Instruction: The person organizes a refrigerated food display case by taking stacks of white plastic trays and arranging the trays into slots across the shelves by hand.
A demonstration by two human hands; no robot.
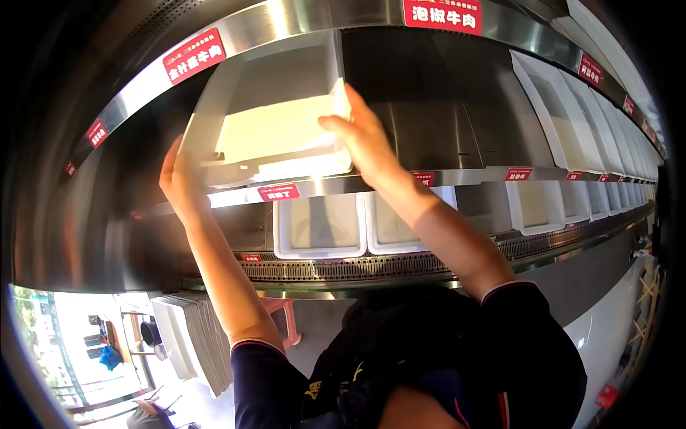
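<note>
A white rectangular plastic bin [275,132] rests on the upper steel shelf, tilted so that its inside faces me. No contents show in it. My left hand [183,179] is at its lower left side, with the fingers curled up behind the edge. At the right side, my right hand [366,139] grips the wall, thumb inside and fingers outside. Below, two more white bins, a left one [319,252] and a right one [400,247], stand on the lower shelf; my right forearm partly covers the right one.
Rows of white bins [557,118] line the shelves to the right. Red labels [443,14] are fixed along the steel shelf rails [343,184]. A perforated steel strip [336,270] runs along the front. At lower left stand stacked white bins [187,336] and a pink stool [288,322].
</note>
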